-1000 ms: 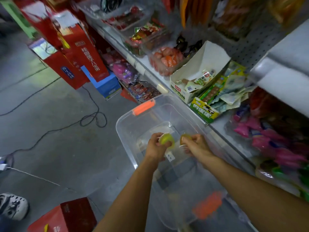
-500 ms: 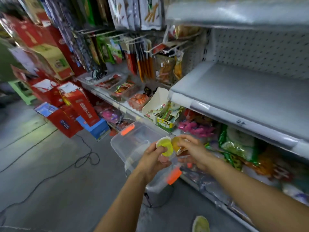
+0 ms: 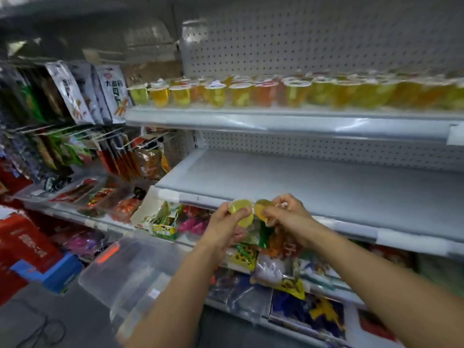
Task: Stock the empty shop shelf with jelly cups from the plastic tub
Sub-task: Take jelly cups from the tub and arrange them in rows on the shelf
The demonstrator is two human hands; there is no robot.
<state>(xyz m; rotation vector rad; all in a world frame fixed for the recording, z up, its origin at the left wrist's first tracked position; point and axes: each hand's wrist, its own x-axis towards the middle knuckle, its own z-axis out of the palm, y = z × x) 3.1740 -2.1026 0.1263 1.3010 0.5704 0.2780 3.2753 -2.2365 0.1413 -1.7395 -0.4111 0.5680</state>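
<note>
As both tilt, left hand (image 3: 223, 228) gripping yellow cup (image 3: 241, 214), right hand (image 3: 288, 217) gripping amber cup (image 3: 261, 209)

1. Left hand (image 3: 224, 228) pinches a yellow-green jelly cup (image 3: 241, 214); right hand (image 3: 288, 218) pinches an amber jelly cup (image 3: 262, 209).
2. The two cups sit just beside each other, in front of the lip of the grey middle shelf (image 3: 313, 179).
3. Upper shelf (image 3: 251, 121) at 12 o'clock of the hands carries a row of jelly cups (image 3: 251, 94), blurred.
4. Clear plastic tub (image 3: 125, 272) at 8 o'clock of the hands, orange latch (image 3: 107, 252) on its rim.
5. Hanging snack packets (image 3: 82, 94) at 10 o'clock.
</note>
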